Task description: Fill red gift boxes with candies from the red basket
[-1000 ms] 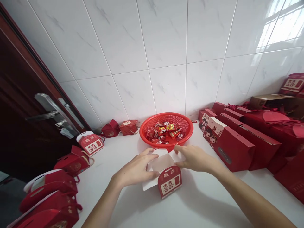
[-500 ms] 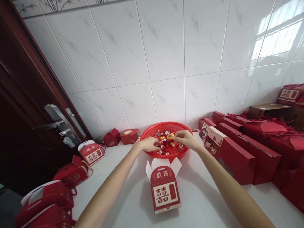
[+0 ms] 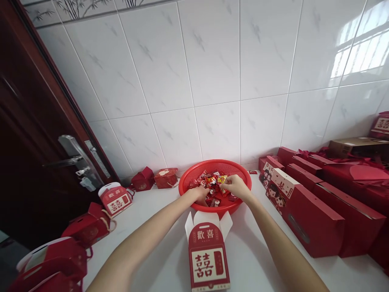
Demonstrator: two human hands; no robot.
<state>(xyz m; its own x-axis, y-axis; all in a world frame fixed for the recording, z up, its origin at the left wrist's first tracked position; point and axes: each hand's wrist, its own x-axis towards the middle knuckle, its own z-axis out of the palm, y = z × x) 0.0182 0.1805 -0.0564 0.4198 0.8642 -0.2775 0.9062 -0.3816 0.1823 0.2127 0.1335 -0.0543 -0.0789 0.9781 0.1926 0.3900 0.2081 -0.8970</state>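
A red plastic basket point(image 3: 216, 163) near the wall holds wrapped candies point(image 3: 212, 181) in red and gold. My left hand point(image 3: 199, 194) reaches over its near left rim, fingers curled down among the candies; what they hold, if anything, is hidden. At the right side of the basket, my right hand point(image 3: 235, 186) pinches with bent fingers at a yellow-wrapped candy point(image 3: 223, 179). In front of the basket stands a red and white box point(image 3: 208, 259) with its top flaps spread open.
Closed red boxes point(image 3: 116, 198) line the left side up to the wall. Upright red boxes point(image 3: 316, 215) stand in rows on the right, with a brown carton point(image 3: 358, 145) behind them. A dark door with a metal handle point(image 3: 74, 156) is at the left.
The view has shifted, so the open box appears lower. My left hand has moved deeper over the candies. My right hand stays at the right side of the basket, its fingers lower among the candies.
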